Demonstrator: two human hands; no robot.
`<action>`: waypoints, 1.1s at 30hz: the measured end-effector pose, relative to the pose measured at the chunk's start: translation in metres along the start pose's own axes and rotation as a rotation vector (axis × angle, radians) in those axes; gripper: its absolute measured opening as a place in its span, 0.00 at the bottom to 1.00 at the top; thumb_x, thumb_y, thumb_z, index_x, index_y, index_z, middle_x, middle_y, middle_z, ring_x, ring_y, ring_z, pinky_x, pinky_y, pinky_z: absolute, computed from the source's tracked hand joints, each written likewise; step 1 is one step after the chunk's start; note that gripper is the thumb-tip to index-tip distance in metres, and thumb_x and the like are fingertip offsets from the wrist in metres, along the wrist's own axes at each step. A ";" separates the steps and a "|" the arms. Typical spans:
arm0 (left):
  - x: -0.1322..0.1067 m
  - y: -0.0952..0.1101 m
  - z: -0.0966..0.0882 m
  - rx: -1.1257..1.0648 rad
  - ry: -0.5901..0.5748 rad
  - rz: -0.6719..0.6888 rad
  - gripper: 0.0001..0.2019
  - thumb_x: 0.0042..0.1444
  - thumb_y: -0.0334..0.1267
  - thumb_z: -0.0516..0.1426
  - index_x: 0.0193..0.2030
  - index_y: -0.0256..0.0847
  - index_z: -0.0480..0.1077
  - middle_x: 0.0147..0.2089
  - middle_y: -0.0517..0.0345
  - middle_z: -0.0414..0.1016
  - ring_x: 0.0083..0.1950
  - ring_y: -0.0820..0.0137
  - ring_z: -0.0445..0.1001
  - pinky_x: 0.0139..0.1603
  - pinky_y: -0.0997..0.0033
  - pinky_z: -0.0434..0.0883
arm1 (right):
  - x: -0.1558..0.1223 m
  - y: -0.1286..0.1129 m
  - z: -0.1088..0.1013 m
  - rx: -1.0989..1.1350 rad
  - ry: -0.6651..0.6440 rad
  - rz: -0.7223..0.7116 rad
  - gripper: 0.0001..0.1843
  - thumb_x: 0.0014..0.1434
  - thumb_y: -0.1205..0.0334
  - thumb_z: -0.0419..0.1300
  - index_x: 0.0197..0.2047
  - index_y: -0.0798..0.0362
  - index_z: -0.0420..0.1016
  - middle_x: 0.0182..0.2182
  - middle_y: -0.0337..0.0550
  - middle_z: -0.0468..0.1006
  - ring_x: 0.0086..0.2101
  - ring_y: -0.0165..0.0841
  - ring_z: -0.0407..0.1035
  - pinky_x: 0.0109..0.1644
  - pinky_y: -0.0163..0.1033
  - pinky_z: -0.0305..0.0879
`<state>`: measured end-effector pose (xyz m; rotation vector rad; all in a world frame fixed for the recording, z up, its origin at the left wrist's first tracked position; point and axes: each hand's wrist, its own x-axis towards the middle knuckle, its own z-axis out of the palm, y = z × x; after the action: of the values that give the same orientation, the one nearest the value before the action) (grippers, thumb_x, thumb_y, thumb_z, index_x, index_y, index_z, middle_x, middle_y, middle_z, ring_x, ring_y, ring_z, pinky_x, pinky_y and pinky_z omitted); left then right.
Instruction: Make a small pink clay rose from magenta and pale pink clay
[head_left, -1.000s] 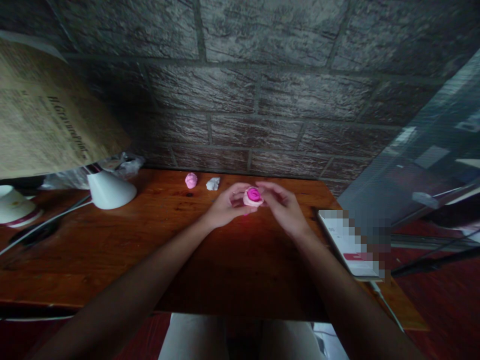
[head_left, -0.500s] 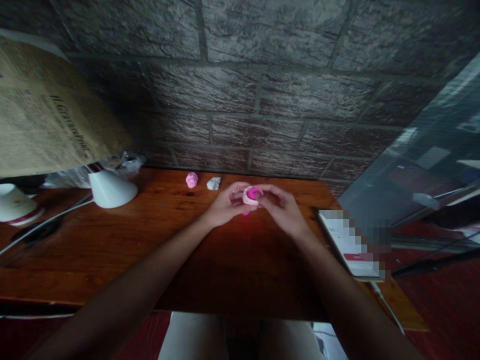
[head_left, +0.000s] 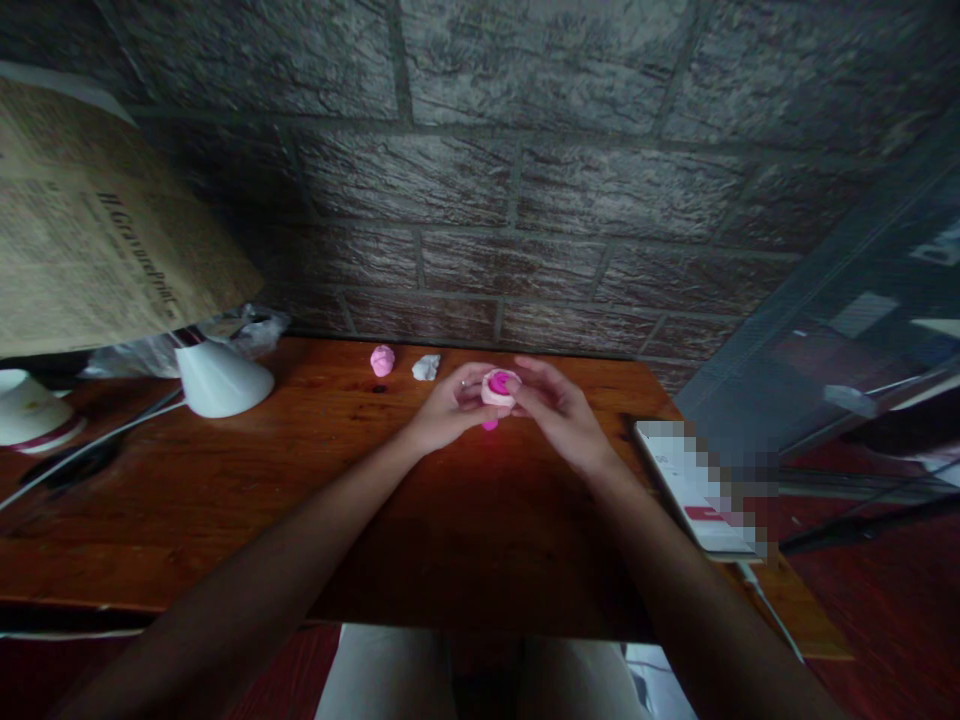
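Observation:
Between my hands, above the table, is a small pale-pink lump of modelling clay with a bright magenta middle (head_left: 498,384). My left hand (head_left: 448,408) is closed around its left side, thumb in front and fingers behind. My right hand (head_left: 559,408) has its thumb on the magenta middle, with some fingers at the right side and the index finger lifted away. A bright magenta bit (head_left: 490,425) shows just below the lump; whether it is joined on, I cannot tell. Farther back lie a pink clay lump (head_left: 382,361) and a white clay lump (head_left: 426,367).
The wooden table (head_left: 360,530) meets a stone-block wall (head_left: 465,180). On the left stand a lamp with a newspaper-print shade (head_left: 97,230) and white base (head_left: 225,380), and a white cup (head_left: 30,412). A partly pixelated phone or tablet (head_left: 682,480) lies right, with a cable (head_left: 772,610).
My right index finger has lifted off the clay and stretched out, showing more of the magenta middle. The right thumb stays on it. The view has shifted very slightly.

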<state>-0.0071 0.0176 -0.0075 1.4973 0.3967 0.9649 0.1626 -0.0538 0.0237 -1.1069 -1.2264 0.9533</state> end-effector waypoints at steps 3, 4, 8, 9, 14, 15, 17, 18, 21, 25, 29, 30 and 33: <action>0.003 0.002 -0.002 -0.050 0.090 0.017 0.25 0.46 0.34 0.72 0.50 0.39 0.70 0.55 0.50 0.78 0.56 0.63 0.76 0.61 0.59 0.71 | 0.001 0.002 0.000 0.025 0.048 0.056 0.30 0.54 0.43 0.68 0.55 0.49 0.74 0.52 0.48 0.80 0.48 0.38 0.77 0.41 0.39 0.78; 0.004 0.002 -0.003 -0.071 0.123 0.025 0.25 0.46 0.35 0.72 0.50 0.39 0.70 0.55 0.51 0.78 0.56 0.64 0.76 0.62 0.59 0.70 | 0.002 0.004 -0.001 0.017 0.067 0.073 0.29 0.55 0.42 0.67 0.54 0.49 0.74 0.51 0.48 0.80 0.49 0.38 0.77 0.40 0.38 0.78; 0.006 0.002 -0.005 -0.134 0.188 0.031 0.25 0.47 0.35 0.71 0.51 0.40 0.72 0.55 0.52 0.78 0.56 0.64 0.76 0.62 0.60 0.69 | 0.003 0.013 -0.004 -0.045 0.041 0.143 0.27 0.53 0.47 0.69 0.54 0.49 0.74 0.50 0.49 0.80 0.49 0.39 0.77 0.41 0.40 0.78; 0.006 0.002 -0.005 -0.139 0.189 0.030 0.25 0.46 0.34 0.71 0.51 0.40 0.72 0.55 0.52 0.78 0.56 0.64 0.76 0.62 0.60 0.69 | 0.003 0.016 -0.005 -0.064 -0.008 0.133 0.27 0.52 0.49 0.69 0.54 0.49 0.75 0.51 0.49 0.80 0.49 0.39 0.76 0.44 0.42 0.77; 0.005 0.006 -0.001 -0.103 0.187 0.040 0.26 0.44 0.34 0.72 0.50 0.40 0.71 0.55 0.52 0.79 0.57 0.64 0.76 0.63 0.60 0.69 | 0.002 0.030 -0.001 -0.202 -0.142 -0.032 0.22 0.52 0.55 0.69 0.50 0.51 0.77 0.50 0.46 0.81 0.51 0.36 0.75 0.64 0.49 0.66; 0.004 0.006 0.000 -0.093 0.178 0.037 0.26 0.44 0.34 0.72 0.50 0.40 0.71 0.55 0.52 0.78 0.58 0.63 0.76 0.63 0.60 0.69 | 0.002 0.032 0.001 -0.228 -0.138 -0.050 0.21 0.52 0.56 0.69 0.49 0.51 0.77 0.49 0.45 0.82 0.50 0.36 0.76 0.64 0.49 0.66; 0.003 0.005 0.002 -0.082 0.147 0.026 0.27 0.43 0.35 0.72 0.50 0.40 0.70 0.56 0.51 0.78 0.59 0.62 0.75 0.62 0.59 0.70 | 0.002 0.035 0.003 -0.270 -0.129 -0.067 0.19 0.53 0.55 0.69 0.47 0.52 0.78 0.47 0.45 0.83 0.47 0.36 0.77 0.60 0.48 0.69; 0.003 0.005 0.003 -0.082 0.131 0.020 0.28 0.43 0.35 0.73 0.51 0.40 0.70 0.57 0.50 0.77 0.59 0.61 0.75 0.62 0.59 0.71 | 0.002 0.036 0.003 -0.291 -0.124 -0.071 0.18 0.53 0.55 0.68 0.46 0.52 0.78 0.46 0.44 0.83 0.45 0.36 0.78 0.59 0.48 0.70; 0.002 0.002 0.005 -0.089 0.096 -0.008 0.29 0.43 0.35 0.73 0.52 0.40 0.68 0.58 0.49 0.77 0.60 0.60 0.75 0.62 0.58 0.72 | 0.002 0.037 0.002 -0.366 -0.094 -0.059 0.15 0.54 0.56 0.67 0.45 0.51 0.79 0.43 0.43 0.84 0.43 0.36 0.78 0.55 0.47 0.72; 0.001 -0.001 0.005 -0.087 0.079 -0.044 0.33 0.43 0.32 0.72 0.56 0.40 0.66 0.62 0.46 0.74 0.62 0.59 0.73 0.65 0.54 0.69 | 0.002 0.038 -0.002 -0.439 -0.065 -0.062 0.12 0.56 0.56 0.65 0.42 0.51 0.79 0.38 0.42 0.84 0.42 0.37 0.79 0.54 0.46 0.73; 0.002 -0.005 0.003 -0.036 0.083 -0.058 0.33 0.44 0.32 0.72 0.57 0.39 0.66 0.60 0.44 0.75 0.60 0.60 0.75 0.66 0.51 0.69 | 0.006 0.042 -0.005 -0.422 -0.031 -0.094 0.15 0.56 0.57 0.64 0.47 0.51 0.79 0.41 0.42 0.84 0.43 0.37 0.79 0.55 0.45 0.72; 0.002 -0.005 0.002 -0.010 0.088 -0.065 0.33 0.44 0.32 0.72 0.57 0.38 0.66 0.58 0.44 0.76 0.59 0.61 0.76 0.66 0.50 0.69 | 0.007 0.043 -0.006 -0.413 -0.020 -0.095 0.16 0.56 0.58 0.64 0.48 0.51 0.79 0.42 0.43 0.84 0.43 0.37 0.79 0.56 0.45 0.72; 0.002 -0.008 0.001 0.062 0.105 -0.087 0.28 0.45 0.33 0.71 0.54 0.36 0.69 0.55 0.46 0.77 0.54 0.63 0.78 0.65 0.50 0.70 | 0.011 0.045 -0.010 -0.393 0.030 -0.082 0.17 0.55 0.60 0.63 0.48 0.52 0.79 0.44 0.44 0.84 0.45 0.37 0.78 0.58 0.46 0.70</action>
<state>-0.0027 0.0194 -0.0144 1.4762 0.5672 0.9720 0.1744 -0.0343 -0.0182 -1.3581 -1.4615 0.6447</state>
